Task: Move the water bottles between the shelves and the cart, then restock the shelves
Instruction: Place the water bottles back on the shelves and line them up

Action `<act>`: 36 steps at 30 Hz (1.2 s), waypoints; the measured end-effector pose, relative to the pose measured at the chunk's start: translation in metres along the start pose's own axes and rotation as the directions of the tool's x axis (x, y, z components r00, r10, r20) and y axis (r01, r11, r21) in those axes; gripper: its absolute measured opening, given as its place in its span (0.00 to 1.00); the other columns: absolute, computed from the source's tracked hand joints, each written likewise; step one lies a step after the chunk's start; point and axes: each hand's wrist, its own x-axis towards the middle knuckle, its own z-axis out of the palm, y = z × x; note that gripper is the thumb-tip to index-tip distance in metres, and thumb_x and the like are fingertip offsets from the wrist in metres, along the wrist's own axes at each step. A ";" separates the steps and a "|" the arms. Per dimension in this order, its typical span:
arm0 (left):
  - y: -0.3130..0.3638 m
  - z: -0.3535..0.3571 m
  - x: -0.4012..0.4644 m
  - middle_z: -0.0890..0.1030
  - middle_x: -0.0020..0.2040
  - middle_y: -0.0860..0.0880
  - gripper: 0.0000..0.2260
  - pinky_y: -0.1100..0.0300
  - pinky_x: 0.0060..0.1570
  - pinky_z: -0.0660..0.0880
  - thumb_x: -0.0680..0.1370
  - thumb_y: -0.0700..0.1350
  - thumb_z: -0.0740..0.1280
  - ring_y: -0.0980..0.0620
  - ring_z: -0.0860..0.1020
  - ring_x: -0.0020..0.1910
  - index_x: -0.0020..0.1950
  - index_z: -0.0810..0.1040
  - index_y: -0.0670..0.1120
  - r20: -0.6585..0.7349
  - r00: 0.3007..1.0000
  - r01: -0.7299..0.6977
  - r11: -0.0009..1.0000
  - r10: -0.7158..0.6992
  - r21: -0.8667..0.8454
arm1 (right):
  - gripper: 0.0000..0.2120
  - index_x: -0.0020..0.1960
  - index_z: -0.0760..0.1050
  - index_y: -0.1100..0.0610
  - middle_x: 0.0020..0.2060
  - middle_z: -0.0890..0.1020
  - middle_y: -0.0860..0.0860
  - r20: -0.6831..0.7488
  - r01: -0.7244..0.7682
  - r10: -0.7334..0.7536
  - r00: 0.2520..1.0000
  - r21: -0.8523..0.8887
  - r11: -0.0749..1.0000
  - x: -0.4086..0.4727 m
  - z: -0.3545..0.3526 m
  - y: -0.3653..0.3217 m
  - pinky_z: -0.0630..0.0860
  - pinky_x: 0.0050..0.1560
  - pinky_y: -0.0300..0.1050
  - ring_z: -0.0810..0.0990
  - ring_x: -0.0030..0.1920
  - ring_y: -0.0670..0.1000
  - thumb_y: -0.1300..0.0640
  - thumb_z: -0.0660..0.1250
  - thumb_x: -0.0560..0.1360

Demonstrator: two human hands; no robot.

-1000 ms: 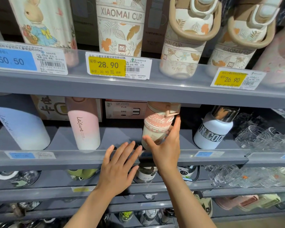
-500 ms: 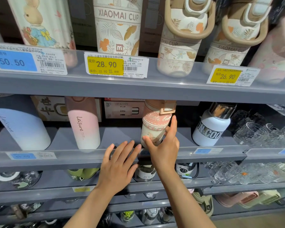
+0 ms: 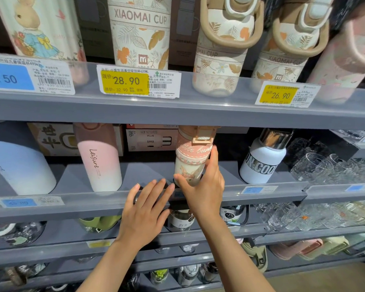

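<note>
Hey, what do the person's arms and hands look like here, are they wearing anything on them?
Both are bare. The left hand and the right hand show no gloves, and no rings, watch or bracelet can be seen. Both forearms are uncovered right down to the bottom edge of the picture, so no sleeve is in view. The fingernails look short and unpainted. No markings show on what is visible.

Shelf rails (image 3: 177,114): matt grey with clear glossy plastic label strips. Price tags (image 3: 138,82): printed paper. White bottle (image 3: 261,163): matt body, mirror-bright metallic cap. Pink gradient bottle (image 3: 100,163): smooth satin finish. Glass tumblers (image 3: 325,169): transparent, cut-patterned, glinting.
</note>
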 end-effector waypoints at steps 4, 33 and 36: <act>0.000 0.001 0.000 0.69 0.70 0.47 0.26 0.45 0.72 0.55 0.79 0.55 0.60 0.47 0.69 0.67 0.76 0.64 0.47 -0.036 0.999 -0.003 1.000 0.003 -0.007 | 0.46 0.77 0.53 0.56 0.69 0.68 0.50 -0.107 0.061 -0.058 0.993 0.024 0.998 0.000 -0.031 0.025 0.67 0.68 0.57 0.67 0.69 0.51 0.43 0.74 0.69; 0.007 0.008 0.002 0.72 0.66 0.47 0.25 0.47 0.70 0.56 0.76 0.57 0.61 0.47 0.71 0.64 0.70 0.71 0.47 -0.073 0.996 0.048 0.996 -0.042 0.076 | 0.53 0.77 0.53 0.55 0.66 0.69 0.59 -0.314 -0.306 0.298 0.901 0.026 0.952 0.069 -0.073 0.112 0.66 0.67 0.60 0.65 0.67 0.59 0.46 0.80 0.63; 0.009 0.007 0.003 0.72 0.66 0.47 0.25 0.47 0.72 0.55 0.76 0.57 0.61 0.47 0.71 0.64 0.69 0.71 0.47 -0.075 0.996 0.062 0.996 -0.057 0.069 | 0.51 0.77 0.53 0.55 0.65 0.70 0.59 -0.306 -0.280 0.266 0.914 -0.001 0.960 0.067 -0.074 0.112 0.67 0.66 0.60 0.66 0.67 0.59 0.46 0.79 0.64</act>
